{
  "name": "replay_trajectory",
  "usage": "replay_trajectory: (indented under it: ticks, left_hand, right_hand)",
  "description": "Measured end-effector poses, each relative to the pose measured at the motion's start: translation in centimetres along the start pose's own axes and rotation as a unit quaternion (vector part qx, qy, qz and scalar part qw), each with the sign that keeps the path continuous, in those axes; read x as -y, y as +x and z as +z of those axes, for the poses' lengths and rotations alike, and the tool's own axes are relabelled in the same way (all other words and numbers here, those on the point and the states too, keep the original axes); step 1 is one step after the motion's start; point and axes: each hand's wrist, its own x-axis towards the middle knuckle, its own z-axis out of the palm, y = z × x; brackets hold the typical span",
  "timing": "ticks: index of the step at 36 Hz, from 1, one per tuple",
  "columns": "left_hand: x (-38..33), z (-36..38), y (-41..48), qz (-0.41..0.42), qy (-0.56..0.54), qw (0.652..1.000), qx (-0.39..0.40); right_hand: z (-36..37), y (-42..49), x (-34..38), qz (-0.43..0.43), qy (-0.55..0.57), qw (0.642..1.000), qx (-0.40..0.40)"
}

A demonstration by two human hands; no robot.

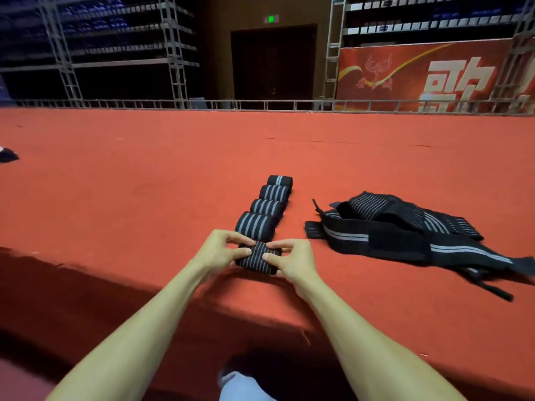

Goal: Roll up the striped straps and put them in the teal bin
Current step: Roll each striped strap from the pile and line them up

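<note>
Left hand (219,254), right hand (293,263) around crosswise roll (256,264)

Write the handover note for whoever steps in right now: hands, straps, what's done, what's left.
Hands: the left hand and right hand both pinch a fifth roll near the front edge of the red carpet.
Done: four finished rolls lie in a row just beyond it.
Left: the pile of loose straps to the right needs rolling. All the rolls need to go in the teal bin, which is not in view.
</note>
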Motion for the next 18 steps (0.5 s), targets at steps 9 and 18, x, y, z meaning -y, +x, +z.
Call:
replay_trajectory:
  ticks: [9, 18]
  left_hand:
    - [2.1, -1.4, 2.3, -0.020, -0.025, 0.999, -0.018]
    - [2.7, -3.2, 3.6, -0.032, 0.033, 0.998, 0.040]
  right_hand:
    - [2.1, 1.6, 0.7, -0.005, -0.071, 0.997, -0.019]
    - [3.2, 3.2, 0.3, 0.005, -0.104, 0.995, 0.006]
